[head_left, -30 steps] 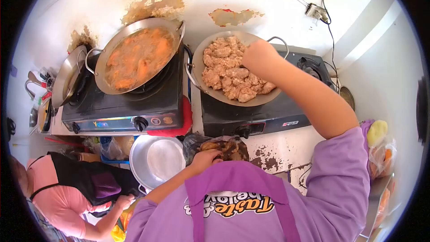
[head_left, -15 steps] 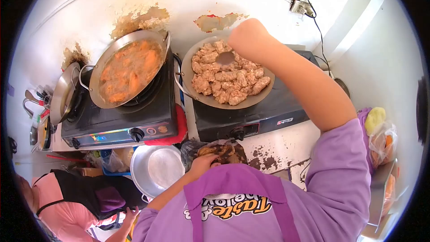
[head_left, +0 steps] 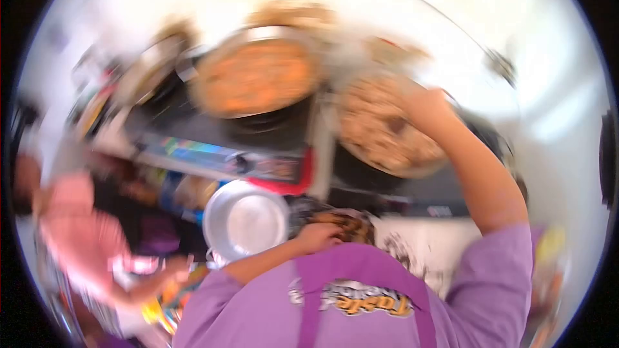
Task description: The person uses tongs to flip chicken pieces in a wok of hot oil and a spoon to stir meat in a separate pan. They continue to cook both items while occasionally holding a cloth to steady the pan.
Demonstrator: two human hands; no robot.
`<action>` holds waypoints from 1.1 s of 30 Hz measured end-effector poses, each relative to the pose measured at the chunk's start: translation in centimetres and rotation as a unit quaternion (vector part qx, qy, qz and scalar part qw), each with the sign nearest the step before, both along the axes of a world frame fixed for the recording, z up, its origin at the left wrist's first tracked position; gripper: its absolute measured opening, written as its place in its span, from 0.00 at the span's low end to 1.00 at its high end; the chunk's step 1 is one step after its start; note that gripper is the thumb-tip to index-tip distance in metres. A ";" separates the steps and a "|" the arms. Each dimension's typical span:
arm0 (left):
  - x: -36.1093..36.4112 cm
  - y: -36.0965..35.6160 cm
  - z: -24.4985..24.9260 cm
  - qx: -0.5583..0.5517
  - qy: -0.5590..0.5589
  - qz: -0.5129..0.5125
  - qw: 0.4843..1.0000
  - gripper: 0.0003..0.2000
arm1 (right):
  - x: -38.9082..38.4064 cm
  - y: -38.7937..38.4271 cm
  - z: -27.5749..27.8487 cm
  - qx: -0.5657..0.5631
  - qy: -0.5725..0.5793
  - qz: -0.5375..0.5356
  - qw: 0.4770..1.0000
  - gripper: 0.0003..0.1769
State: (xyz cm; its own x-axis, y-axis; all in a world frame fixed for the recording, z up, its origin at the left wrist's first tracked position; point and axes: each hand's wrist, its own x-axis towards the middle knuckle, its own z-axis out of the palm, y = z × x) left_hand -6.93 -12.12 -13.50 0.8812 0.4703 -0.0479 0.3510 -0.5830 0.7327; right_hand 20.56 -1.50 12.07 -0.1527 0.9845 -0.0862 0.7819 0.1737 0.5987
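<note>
My right hand [head_left: 427,109] is closed in a fist over the far right side of a wide pan [head_left: 422,171] full of pale coated meat pieces [head_left: 367,125]. Just left of the fist, a utensil's dark rounded head [head_left: 396,124] lies on the meat; its handle is hidden by my hand. My left hand [head_left: 320,236] rests, fingers stretched out, on a dark plastic bag [head_left: 302,212] with brown-yellow contents [head_left: 351,224], close to my apron [head_left: 361,261]. The view is blurred by motion.
A second pan [head_left: 258,77] with orange food sits on the left stove [head_left: 225,158]. Beside the bag stands a large metal pot [head_left: 248,222]. A person [head_left: 84,219] in pink with a dark apron is at the left. Another pan [head_left: 151,71] stands farther left.
The camera view has swung, so the stoves and pans appear farther right. My right fist and the utensil head have moved nearer the middle of the meat pan. My left hand stays at the bag.
</note>
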 end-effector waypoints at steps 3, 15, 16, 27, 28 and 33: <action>0.6 0.1 -0.9 0.007 -0.006 0.004 1.000 0.16 | 2.5 0.1 -1.4 0.063 0.067 0.064 0.994 0.05; 0.6 -1.9 -2.5 0.101 -0.021 0.063 0.993 0.15 | 5.8 1.4 -3.2 0.083 0.006 0.089 0.993 0.17; 0.5 -2.3 -2.5 0.121 -0.026 0.076 0.989 0.15 | 6.1 1.6 -3.5 0.086 0.021 0.098 0.991 0.16; 1.5 -2.9 -8.4 0.306 -0.175 0.125 0.927 0.15 | 6.0 1.6 -4.6 0.150 -0.001 0.117 0.982 0.06; 1.6 -2.8 -8.5 0.295 -0.167 0.118 0.933 0.15 | 6.0 1.5 -4.5 0.141 -0.001 0.119 0.983 0.06; 1.3 -2.9 -7.5 0.282 -0.130 0.102 0.945 0.16 | 7.5 1.9 -5.4 0.147 0.019 0.169 0.975 0.05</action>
